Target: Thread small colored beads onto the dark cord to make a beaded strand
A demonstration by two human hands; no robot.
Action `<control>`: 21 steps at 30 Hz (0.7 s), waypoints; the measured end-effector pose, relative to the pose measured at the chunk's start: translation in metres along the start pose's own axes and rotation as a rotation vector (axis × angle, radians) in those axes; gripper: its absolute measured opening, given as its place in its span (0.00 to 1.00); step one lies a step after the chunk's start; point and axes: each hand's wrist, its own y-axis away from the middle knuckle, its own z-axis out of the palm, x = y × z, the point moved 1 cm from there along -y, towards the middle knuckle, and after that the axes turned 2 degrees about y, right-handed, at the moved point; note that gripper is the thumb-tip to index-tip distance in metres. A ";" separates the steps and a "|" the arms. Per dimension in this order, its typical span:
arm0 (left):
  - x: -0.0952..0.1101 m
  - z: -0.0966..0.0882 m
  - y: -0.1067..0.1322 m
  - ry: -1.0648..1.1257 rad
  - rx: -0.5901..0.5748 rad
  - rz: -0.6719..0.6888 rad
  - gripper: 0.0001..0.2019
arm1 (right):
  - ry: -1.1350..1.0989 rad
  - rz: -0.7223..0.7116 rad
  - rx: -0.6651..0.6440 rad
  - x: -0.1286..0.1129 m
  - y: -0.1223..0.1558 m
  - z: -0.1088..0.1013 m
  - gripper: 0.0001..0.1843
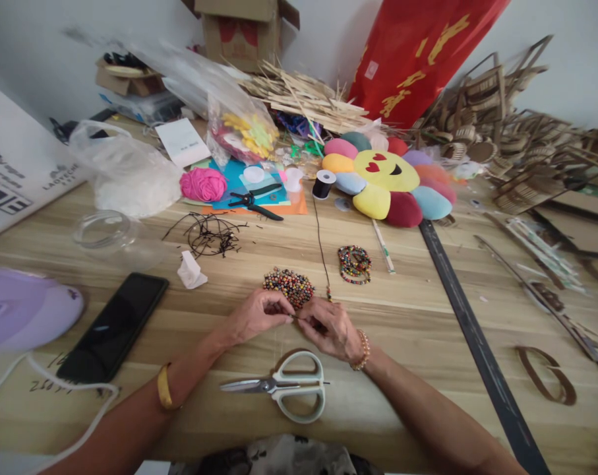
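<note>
A black cord (320, 231) runs from a spool (323, 185) down to my right hand (331, 328), with a few small beads on it just above the knuckles. My right hand is closed in a pinch on the cord. My left hand (262, 311) meets it fingertip to fingertip, also pinching a short dark bit of cord; whether a bead is there too is too small to tell. Right behind the fingers lies a pile of multicoloured beads (289, 285). A coiled beaded string (355, 265) rests to the right. Scissors (279, 385) with pale handles lie below my hands.
A phone (115, 328) and crumpled tissue (191, 270) lie left, near tangled black cord scraps (210, 234). Behind are wire strippers (256, 201), pink yarn (203, 184) and a flower cushion (386, 175). A dark strip (469, 323) crosses the table at right.
</note>
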 end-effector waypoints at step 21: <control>-0.002 0.000 0.000 -0.001 -0.022 -0.015 0.07 | -0.020 -0.004 -0.010 0.001 0.000 0.001 0.03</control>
